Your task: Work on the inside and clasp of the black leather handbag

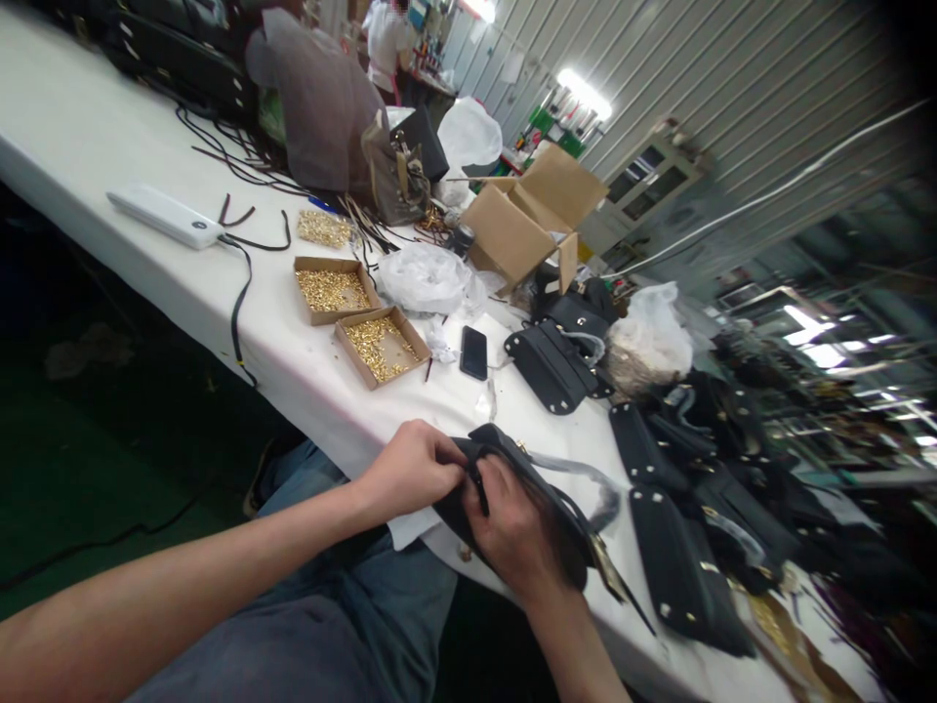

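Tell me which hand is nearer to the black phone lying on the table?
The left hand is slightly nearer. It is below and a little left of the black phone, gripping the black bag. The right hand is lower, also on the bag.

Bare table left, trays of gold hardware ahead, black bags crowding right

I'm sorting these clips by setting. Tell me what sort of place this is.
Most likely a handbag assembly workshop. Both hands, left and right, grip a black handbag at a long white table, beside cardboard trays of gold rivets and many more black bags.
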### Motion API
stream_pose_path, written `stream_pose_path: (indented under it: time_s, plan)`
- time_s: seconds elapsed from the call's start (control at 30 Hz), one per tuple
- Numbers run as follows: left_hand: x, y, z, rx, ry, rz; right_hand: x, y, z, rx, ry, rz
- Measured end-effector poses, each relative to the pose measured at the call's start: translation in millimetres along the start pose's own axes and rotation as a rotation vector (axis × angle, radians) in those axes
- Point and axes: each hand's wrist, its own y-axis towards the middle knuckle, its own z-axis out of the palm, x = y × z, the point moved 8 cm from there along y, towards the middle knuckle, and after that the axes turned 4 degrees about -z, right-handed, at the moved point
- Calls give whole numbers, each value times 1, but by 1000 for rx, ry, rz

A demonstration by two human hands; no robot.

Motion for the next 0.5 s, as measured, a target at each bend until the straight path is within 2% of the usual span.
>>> stream_pose_path:
  time_s: [0.27,0.4,0.5]
  plan:
    - [-1,0,4,-31,8,21,5,-4,-13,-115,188,174]
    - [3,0,2,-69,23,5,6,-4,-16,-122,286,229]
    - [7,-1,-1,-90,40,-25,3,-8,-21,-195,210,236]
